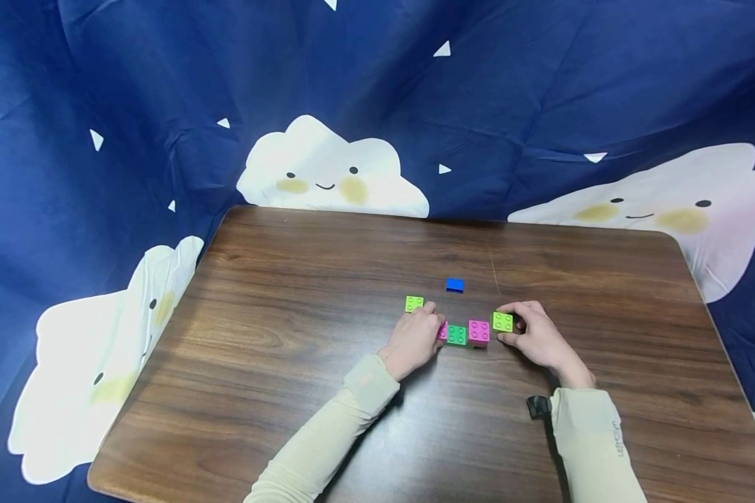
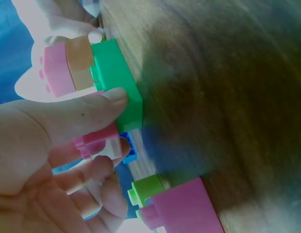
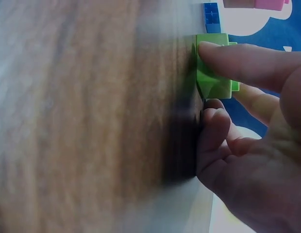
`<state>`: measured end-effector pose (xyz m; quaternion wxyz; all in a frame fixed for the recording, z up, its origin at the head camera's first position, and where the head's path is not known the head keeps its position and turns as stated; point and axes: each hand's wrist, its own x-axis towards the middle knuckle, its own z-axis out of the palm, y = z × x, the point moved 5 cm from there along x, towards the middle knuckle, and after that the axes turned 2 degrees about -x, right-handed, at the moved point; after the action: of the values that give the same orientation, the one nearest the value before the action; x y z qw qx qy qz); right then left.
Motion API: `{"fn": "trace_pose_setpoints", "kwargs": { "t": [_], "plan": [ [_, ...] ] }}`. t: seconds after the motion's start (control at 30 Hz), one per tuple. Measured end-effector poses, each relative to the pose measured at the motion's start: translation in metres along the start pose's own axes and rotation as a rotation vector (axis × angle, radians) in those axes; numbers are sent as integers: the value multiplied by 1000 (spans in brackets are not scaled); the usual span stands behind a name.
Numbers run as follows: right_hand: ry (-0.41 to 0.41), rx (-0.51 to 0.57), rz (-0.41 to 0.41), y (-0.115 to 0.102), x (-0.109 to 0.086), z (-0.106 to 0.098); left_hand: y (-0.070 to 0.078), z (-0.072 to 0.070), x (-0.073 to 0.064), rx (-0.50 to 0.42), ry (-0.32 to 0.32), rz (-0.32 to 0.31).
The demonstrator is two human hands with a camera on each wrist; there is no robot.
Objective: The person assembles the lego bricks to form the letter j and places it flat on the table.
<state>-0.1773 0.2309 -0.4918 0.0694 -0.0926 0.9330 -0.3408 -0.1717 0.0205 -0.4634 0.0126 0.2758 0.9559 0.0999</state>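
My left hand (image 1: 416, 337) pinches a pair of joined toy bricks, with the thumb across a green brick (image 2: 116, 73) and a finger behind a pink brick (image 2: 99, 140). The pink one sits on part of the green one; bare green studs (image 1: 456, 334) show beside it. Between the hands stands a pink brick (image 1: 479, 332) on a tan brick (image 2: 78, 60), a small distance from the green one. To the right of that stack, my right hand (image 1: 537, 341) holds a lime brick (image 3: 213, 68) between thumb and fingers, low over or on the table; contact cannot be made out.
A blue brick (image 1: 455, 285) lies farther back on the wooden table (image 1: 302, 279). Another lime brick (image 1: 414, 303) is just beyond the left hand. One more pink brick (image 2: 187, 211) appears near it in the left wrist view. Behind the table hangs a blue cloth (image 1: 365, 70).
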Motion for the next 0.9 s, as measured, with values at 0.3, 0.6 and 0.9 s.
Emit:
{"fn": "trace_pose_setpoints", "kwargs": {
  "t": [0.3,0.6,0.9],
  "plan": [
    [-5,2,22,0,-1,0,0,1,0,-9,-15,-16],
    [9,8,21,-1,-2,-2,-1,3,1,-7,-18,-11],
    [8,13,34,4,-3,-1,-2,3,1,-11,-16,-9]
  ]
}}
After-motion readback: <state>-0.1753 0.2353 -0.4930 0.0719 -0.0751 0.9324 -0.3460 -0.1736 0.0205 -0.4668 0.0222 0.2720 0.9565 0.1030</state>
